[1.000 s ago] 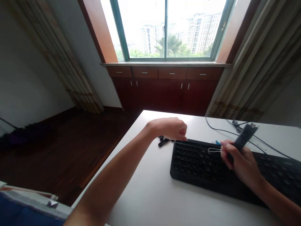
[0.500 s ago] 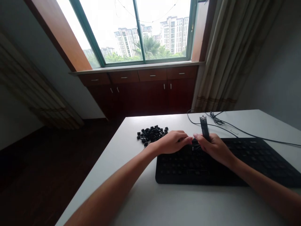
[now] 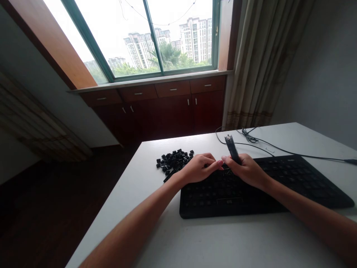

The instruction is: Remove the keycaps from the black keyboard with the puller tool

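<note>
My 2 hands now meet. 1 second ago my left hand [image 3: 199, 168] hung well apart, by the far left corner of the keyboard [image 3: 245, 199]; now its thumb tip is at my right thumb, touching or nearly so. I take this to mean the work has drawn in to the lower end of the keycap puller [image 3: 233, 149], which I grip in my right hand [image 3: 249, 171].

My right fingers are closed around the handle, the thumb laid along it, and the puller's top sticks up past my grip, tilted left. My left thumb and forefinger are almost together; I cannot tell whether they pinch anything. My left forearm [image 3: 147, 214] and right forearm [image 3: 301, 210] slant inward from either side.

The keyboard lies directly under my fingers and stretches off to their right, on the white desk [image 3: 223, 242]. Just left of my left knuckles sits a heap of black keycaps [image 3: 173, 160], mostly covered by that hand 1 second ago and in plain sight now. Past my right fingers, a bundled cable [image 3: 248, 136] lies near the desk's far edge. Farther beyond my fingertips stand the red-brown cabinets [image 3: 167, 115], below a window [image 3: 184, 41].
</note>
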`<state>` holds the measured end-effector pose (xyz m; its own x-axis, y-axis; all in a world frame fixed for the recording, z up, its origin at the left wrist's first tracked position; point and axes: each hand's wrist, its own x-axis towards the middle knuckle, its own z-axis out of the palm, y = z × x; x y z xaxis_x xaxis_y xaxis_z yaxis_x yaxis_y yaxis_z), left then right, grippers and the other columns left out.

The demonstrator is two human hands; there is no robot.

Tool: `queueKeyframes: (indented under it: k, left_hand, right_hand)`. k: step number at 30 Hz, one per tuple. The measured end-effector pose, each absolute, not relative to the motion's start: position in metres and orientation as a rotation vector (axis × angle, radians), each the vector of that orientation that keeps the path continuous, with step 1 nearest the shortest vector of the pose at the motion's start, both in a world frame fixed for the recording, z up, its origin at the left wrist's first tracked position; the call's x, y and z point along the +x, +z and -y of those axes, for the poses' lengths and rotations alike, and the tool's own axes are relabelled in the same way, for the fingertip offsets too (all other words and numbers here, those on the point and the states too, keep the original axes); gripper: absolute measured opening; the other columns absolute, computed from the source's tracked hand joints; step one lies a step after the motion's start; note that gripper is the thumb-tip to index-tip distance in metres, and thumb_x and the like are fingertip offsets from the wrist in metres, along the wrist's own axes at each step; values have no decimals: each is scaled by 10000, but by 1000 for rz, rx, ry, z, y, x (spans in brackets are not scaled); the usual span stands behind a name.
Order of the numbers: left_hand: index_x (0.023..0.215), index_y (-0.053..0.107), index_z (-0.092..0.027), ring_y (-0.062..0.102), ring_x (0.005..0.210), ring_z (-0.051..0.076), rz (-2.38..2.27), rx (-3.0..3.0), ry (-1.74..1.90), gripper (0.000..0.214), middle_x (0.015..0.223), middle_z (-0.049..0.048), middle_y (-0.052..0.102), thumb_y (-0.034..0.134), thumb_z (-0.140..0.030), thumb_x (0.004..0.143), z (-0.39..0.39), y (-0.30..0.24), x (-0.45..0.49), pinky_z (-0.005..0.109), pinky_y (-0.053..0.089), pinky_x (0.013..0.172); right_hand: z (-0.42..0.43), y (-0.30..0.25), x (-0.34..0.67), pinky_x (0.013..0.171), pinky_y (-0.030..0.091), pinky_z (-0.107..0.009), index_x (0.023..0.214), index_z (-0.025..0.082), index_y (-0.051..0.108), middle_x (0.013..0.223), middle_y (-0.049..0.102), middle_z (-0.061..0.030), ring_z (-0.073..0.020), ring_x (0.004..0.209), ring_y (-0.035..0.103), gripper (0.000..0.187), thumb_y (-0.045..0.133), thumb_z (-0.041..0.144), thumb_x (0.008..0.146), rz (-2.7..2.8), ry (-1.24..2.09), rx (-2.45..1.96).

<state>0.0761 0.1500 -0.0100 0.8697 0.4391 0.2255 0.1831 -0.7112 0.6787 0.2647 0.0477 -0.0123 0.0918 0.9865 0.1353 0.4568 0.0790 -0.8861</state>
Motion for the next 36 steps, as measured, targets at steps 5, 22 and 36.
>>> queueKeyframes:
  k: [5, 22, 36]
  left_hand:
    - [999, 803, -214, 656, 856, 131, -432, 2324, 503, 428, 935, 37, 688, 471, -482, 1039, -151, -10, 77, 218, 466, 861]
    - [993, 797, -200, 639, 820, 135, -392, 2324, 522, 419, 934, 48, 673, 487, -478, 1033, -153, -14, 76, 232, 466, 805]
    - [971, 790, -186, 614, 745, 120, -386, 2351, 544, 412, 907, 44, 671, 495, -467, 1032, -153, -13, 75, 228, 449, 732]
  right_hand:
    - [-45, -12, 265, 487, 278, -256, 643, 183, 551, 580, 348, 51, -114, 537, 318, 430, 552, 492, 942, 1564, 775, -1432]
    - [-50, -8, 278, 488, 270, -257, 672, 175, 568, 583, 342, 51, -113, 541, 317, 410, 568, 492, 932, 1690, 865, -1465]
    - [-58, -12, 274, 413, 318, -242, 662, 198, 523, 511, 490, 38, -108, 435, 431, 408, 552, 482, 953, 1536, 802, -1594]
